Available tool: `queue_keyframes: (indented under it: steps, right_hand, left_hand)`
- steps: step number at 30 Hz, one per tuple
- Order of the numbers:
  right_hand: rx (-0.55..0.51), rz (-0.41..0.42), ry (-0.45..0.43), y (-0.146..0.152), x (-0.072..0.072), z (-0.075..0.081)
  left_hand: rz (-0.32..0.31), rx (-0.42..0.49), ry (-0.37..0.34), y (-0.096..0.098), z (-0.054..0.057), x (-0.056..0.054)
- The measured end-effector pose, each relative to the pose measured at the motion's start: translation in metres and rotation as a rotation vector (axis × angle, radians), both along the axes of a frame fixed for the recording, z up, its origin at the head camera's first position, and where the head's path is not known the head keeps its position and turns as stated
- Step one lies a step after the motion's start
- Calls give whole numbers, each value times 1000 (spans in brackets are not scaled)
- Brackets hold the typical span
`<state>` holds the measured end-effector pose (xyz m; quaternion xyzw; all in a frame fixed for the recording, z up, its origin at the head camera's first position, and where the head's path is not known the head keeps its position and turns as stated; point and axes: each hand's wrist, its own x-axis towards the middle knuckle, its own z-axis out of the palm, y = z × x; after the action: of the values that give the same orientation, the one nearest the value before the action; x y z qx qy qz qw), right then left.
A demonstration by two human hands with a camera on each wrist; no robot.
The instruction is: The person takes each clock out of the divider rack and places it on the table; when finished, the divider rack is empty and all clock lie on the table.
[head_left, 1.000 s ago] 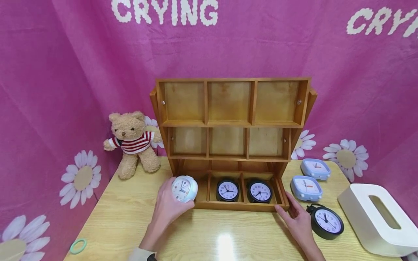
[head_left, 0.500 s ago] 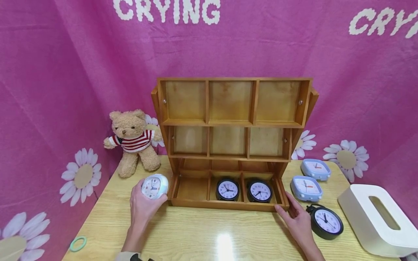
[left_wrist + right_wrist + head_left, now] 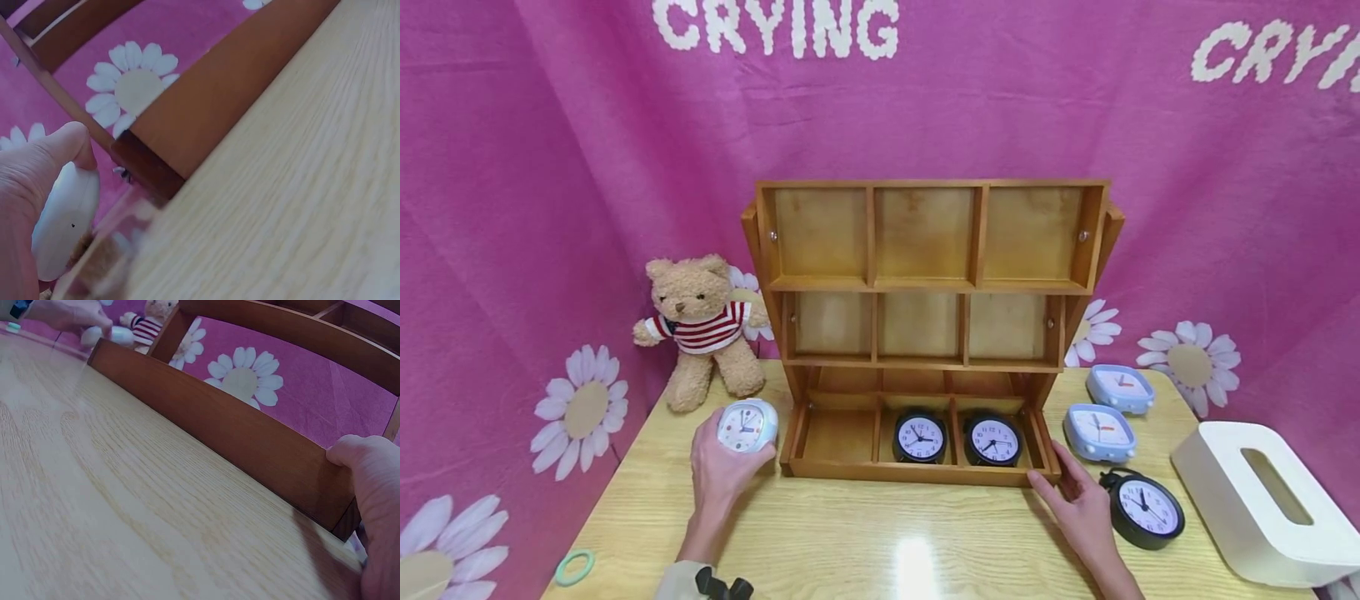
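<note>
My left hand (image 3: 724, 467) grips a small pale-blue clock (image 3: 747, 427) with a white face, left of the wooden display shelf (image 3: 917, 473). In the left wrist view, the thumb lies over the edge of the clock (image 3: 67, 222), close over the table. At the shelf's lower right corner, my right hand (image 3: 1081, 504) holds the bottom tray, thumb on its front board and fingers along its side. Two round black clocks (image 3: 921, 438) stand in the middle and right compartments of that tray; its left compartment shows bare wood. The upper two rows hold nothing.
Right of the shelf stand two blue square clocks (image 3: 1100, 432) and a black round alarm clock (image 3: 1146, 509). A white tissue box (image 3: 1262, 500) is at the far right. A teddy bear (image 3: 700, 333) sits back left; a green ring (image 3: 574, 567) lies front left.
My left hand has carried the pale-blue clock leftward from before the tray's left compartment to the table area beside the shelf, then slightly lower. The right hand keeps its hold on the corner.
</note>
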<state>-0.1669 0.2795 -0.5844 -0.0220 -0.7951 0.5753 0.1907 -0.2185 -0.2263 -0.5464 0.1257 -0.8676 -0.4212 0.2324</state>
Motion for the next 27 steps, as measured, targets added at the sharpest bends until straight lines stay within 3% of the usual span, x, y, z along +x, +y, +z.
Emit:
queue_keyframes:
  steps: [12, 20, 27]
  right_hand:
    - [5, 7, -15, 1, 0, 0]
    - [-19, 11, 10, -1, -1, -1]
    - [25, -3, -37, 1, 0, 1]
  left_hand:
    - [2, -79, -40, -8, -19, -19]
    - [24, -97, -61, -7, -22, -16]
    - [24, -105, -51, -8, -26, -13]
